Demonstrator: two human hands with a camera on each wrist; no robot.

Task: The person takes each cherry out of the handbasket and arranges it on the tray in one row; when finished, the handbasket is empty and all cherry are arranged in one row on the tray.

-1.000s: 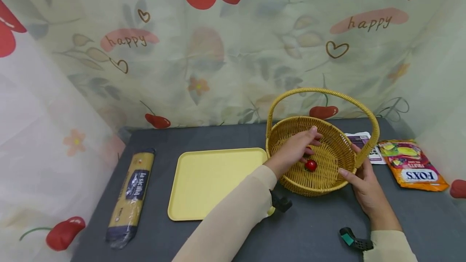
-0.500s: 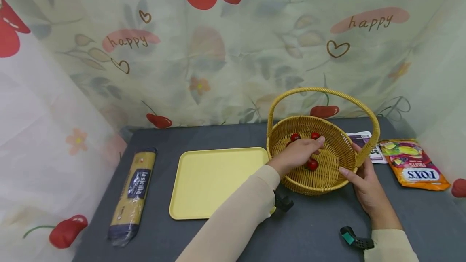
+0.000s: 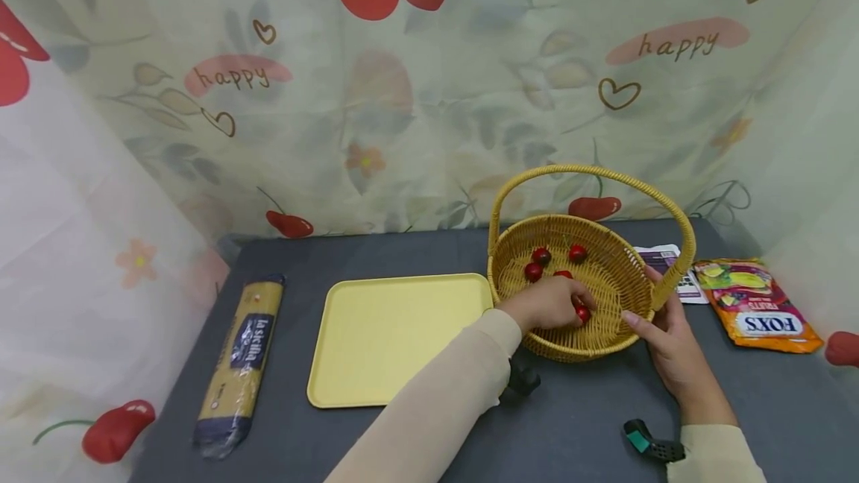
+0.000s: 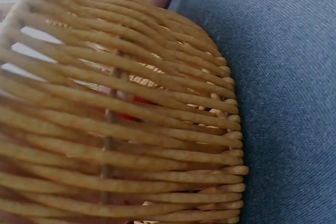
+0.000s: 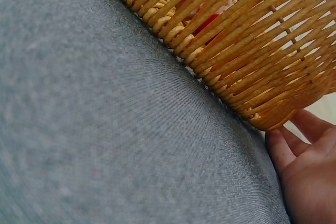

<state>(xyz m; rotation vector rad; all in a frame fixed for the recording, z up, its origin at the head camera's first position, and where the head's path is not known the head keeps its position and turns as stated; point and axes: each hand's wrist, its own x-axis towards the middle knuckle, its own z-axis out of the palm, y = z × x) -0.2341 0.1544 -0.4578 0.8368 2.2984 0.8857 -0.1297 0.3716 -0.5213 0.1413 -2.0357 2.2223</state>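
Note:
In the head view, a wicker basket (image 3: 614,274) with a tall arched handle holds several dark red cherries (image 3: 578,253). My left hand (image 3: 546,302) reaches over its left rim, fingers curled down around a cherry (image 3: 582,313) near the basket's front; its fingertips are partly hidden. On the right side, my right hand (image 3: 674,345) grips the basket wall, thumb over the rim and fingers behind. Through the weave of the basket (image 4: 173,124), the left wrist view shows a blurred patch of red. The right wrist view has my right hand (image 5: 310,166) at the basket's lower edge.
Left of the basket lies a yellow tray (image 3: 396,341) on the grey tabletop (image 3: 570,423). A pasta packet (image 3: 241,364) rests at far left. A FOX'S candy bag (image 3: 758,304) and a purple-white packet (image 3: 691,285) lie right of the basket. A printed curtain (image 3: 429,118) hangs behind.
My left hand has moved down toward the front of the basket and its fingers have curled around a cherry, uncovering several cherries behind it. The right hand keeps its grip on the basket.

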